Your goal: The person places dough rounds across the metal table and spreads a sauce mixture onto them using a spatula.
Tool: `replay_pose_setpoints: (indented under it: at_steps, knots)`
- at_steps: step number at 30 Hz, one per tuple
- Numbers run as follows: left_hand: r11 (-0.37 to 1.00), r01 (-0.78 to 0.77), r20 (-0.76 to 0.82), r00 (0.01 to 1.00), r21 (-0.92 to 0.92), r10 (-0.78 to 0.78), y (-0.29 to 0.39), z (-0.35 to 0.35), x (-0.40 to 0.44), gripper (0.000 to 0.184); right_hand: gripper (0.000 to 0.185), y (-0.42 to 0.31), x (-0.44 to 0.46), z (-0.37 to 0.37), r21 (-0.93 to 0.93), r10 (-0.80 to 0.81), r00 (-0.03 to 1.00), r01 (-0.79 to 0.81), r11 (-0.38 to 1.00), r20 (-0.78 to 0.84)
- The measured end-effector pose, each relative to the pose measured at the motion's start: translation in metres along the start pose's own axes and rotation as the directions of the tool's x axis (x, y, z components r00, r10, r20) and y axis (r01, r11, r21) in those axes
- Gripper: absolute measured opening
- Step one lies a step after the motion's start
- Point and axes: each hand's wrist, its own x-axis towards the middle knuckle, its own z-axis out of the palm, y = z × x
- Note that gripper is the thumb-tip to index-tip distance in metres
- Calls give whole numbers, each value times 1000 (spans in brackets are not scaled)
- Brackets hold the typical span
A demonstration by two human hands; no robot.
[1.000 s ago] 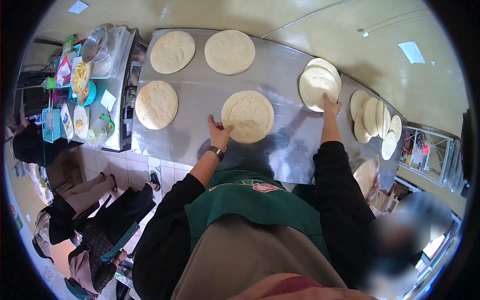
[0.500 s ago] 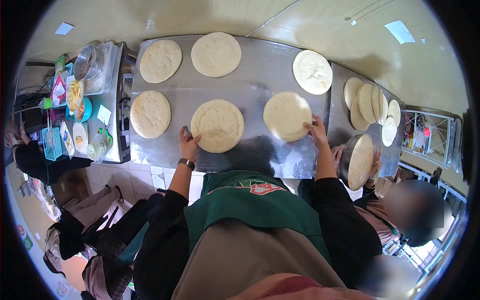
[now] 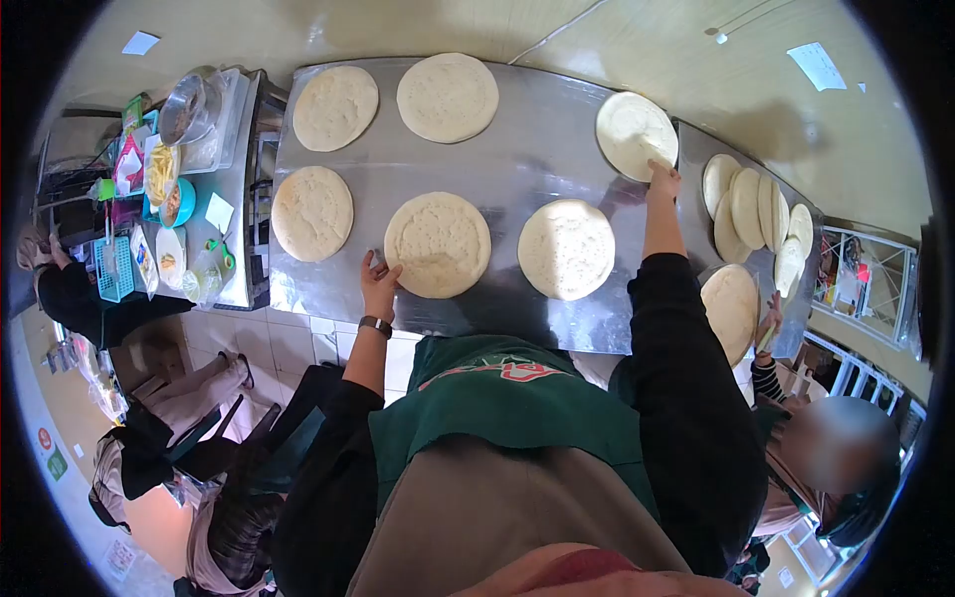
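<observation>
Several pale round pizza bases lie flat on the metal table (image 3: 517, 328). My left hand (image 3: 379, 289), with a dark band on the wrist, is at the lower left edge of the front middle pizza base (image 3: 438, 245), thumb and fingers apart. My right hand (image 3: 664, 179) reaches to the back right pizza base (image 3: 635, 131) and grips its near rim; its thumb is hard to make out. Between my arms lies another pizza base (image 3: 566, 249), dotted with small holes and untouched. More pizza bases (image 3: 311, 213) (image 3: 335, 107) (image 3: 448, 98) lie to the left and behind.
Pizza bases lean in an overlapping row (image 3: 748, 207) on the right-hand table. A co-worker's hand (image 3: 770, 320) is beside another base (image 3: 729, 310) there. The left side table holds a metal bowl (image 3: 189, 107), a turquoise bowl (image 3: 177, 203), green scissors (image 3: 221, 251) and a blue basket (image 3: 114, 269).
My right hand has left the front right pizza base and moved back to the rim of the back right one. My left hand stays about where it was. The view has shifted slightly.
</observation>
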Motion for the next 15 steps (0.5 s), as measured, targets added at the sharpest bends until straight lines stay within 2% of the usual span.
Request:
replay_pose_setpoints:
  at_steps: [1, 2, 3, 5, 7, 8, 9, 10, 11, 13, 14, 15]
  knots:
    - [1000, 0, -1, 1000, -2, 0, -1, -2, 2, 79, 68, -5, -15, -1, 0, -2, 1000, 2, 1000, 1]
    - [1000, -4, 17, 1000, -3, 4, -5, -5, 6, 80, 52, -16, -45, -4, 136, 82, 976, -110, 984, 200]
    - [1000, -7, 33, 999, -5, 8, -8, -6, 8, 81, 36, -23, -73, -10, 243, 131, 907, -243, 939, 400]
    - [1000, -9, 31, 999, -16, 9, -8, -6, 12, 81, 18, -24, -110, -27, 274, 7, 743, -256, 927, 669]
    - [1000, -13, 29, 999, -25, 14, -6, -5, 18, 80, 15, -14, -148, -33, 211, 18, 788, -186, 960, 616]
    - [999, -52, 18, 998, 0, 52, -5, -5, 22, 79, 21, -11, -172, -40, 155, -209, 775, 145, 977, 597]
    - [996, -89, 11, 996, 26, 89, -3, -4, 27, 78, 26, -12, -199, -50, 89, -419, 690, 460, 883, 590]
    - [996, -88, 17, 996, 25, 88, 0, -3, 30, 78, 31, -10, -222, -58, 100, -608, 497, 718, 689, 620]
    - [995, -99, 9, 995, 30, 99, 4, -1, 34, 76, 37, -8, -245, -66, 120, -721, 253, 898, 423, 645]
    - [993, -112, 7, 994, 35, 111, 8, 1, 44, 74, 52, -27, -298, -91, 180, -546, 38, 922, 341, 837]
    - [992, -119, 22, 993, 49, 118, 7, 2, 51, 74, 52, -22, -313, -98, 177, -548, 42, 923, 341, 836]
    - [990, -128, 35, 991, 63, 126, 7, 1, 54, 74, 56, -15, -324, -104, 259, -542, -105, 941, 217, 834]
